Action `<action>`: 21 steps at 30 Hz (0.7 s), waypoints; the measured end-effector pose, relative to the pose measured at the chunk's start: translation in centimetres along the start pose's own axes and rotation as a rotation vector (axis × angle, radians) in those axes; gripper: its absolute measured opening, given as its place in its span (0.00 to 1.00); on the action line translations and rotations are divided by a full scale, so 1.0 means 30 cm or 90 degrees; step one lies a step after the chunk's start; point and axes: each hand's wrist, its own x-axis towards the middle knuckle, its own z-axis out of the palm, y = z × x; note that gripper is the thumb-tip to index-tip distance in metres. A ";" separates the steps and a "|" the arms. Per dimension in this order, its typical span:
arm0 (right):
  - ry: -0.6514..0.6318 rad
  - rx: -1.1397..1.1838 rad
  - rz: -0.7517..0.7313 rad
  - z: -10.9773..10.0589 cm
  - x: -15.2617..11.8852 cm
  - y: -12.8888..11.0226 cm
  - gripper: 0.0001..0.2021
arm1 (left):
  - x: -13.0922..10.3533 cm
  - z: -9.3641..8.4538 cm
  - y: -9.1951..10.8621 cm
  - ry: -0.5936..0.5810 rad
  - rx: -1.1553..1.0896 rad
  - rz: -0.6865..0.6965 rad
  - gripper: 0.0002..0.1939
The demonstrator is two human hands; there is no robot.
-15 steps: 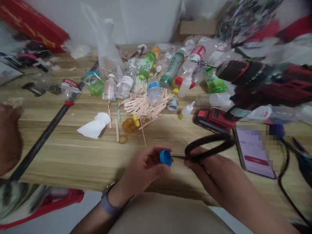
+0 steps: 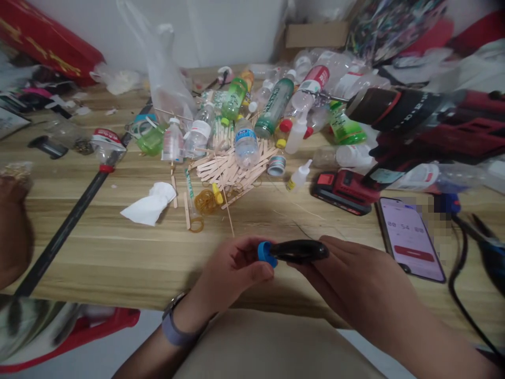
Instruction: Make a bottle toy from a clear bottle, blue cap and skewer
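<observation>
Between the thumb and fingers of my left hand [image 2: 232, 276] is a blue bottle cap [image 2: 264, 255], its open side turned to the right. My right hand [image 2: 363, 276] grips a pair of black-handled scissors [image 2: 302, 251], seen nearly edge-on. The scissors point at the cap and overlap its open side; their tips are hidden, so I cannot tell how far inside they reach. Both hands are above the near part of the wooden table [image 2: 138, 263].
A red cordless drill [image 2: 426, 123] stands at right beside a phone [image 2: 412, 239]. Craft sticks [image 2: 221, 171], a glue bottle [image 2: 300, 176], rubber bands [image 2: 205, 202] and plastic bottles [image 2: 276, 105] lie ahead. A black bar [image 2: 67, 226] and another person's hand [image 2: 13, 231] are at left.
The scissors have turned in my right hand: their handle loop, broad before, now shows nearly edge-on and closer to the cap. My left hand keeps the cap almost in place.
</observation>
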 end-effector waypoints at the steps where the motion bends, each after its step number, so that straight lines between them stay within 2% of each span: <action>1: -0.001 0.002 -0.001 -0.001 -0.002 0.001 0.27 | 0.001 0.000 -0.001 -0.001 0.004 0.000 0.17; 5: -0.044 0.000 -0.006 -0.001 -0.013 0.003 0.26 | 0.004 0.000 -0.001 0.002 0.057 0.012 0.16; 8: -0.065 0.023 0.007 0.007 -0.023 0.007 0.24 | 0.001 0.000 -0.002 0.011 0.174 0.055 0.14; 11: -0.097 0.093 0.071 0.020 -0.028 0.016 0.20 | -0.006 -0.003 -0.009 0.037 0.395 0.195 0.13; 13: -0.159 0.203 0.152 0.027 -0.027 0.021 0.15 | -0.010 -0.005 -0.014 0.043 0.541 0.322 0.13; 15: -0.217 0.307 0.215 0.032 -0.025 0.024 0.13 | -0.010 -0.006 -0.015 0.044 0.615 0.386 0.13; 17: -0.207 0.298 0.210 0.037 -0.026 0.024 0.14 | -0.006 -0.007 -0.008 0.052 0.592 0.338 0.14; 19: -0.131 0.179 0.132 0.045 -0.030 0.023 0.17 | 0.003 -0.009 0.005 0.031 0.507 0.196 0.14; 21: -0.067 0.078 0.035 0.056 -0.038 0.024 0.20 | 0.013 -0.011 0.017 -0.028 0.416 0.053 0.13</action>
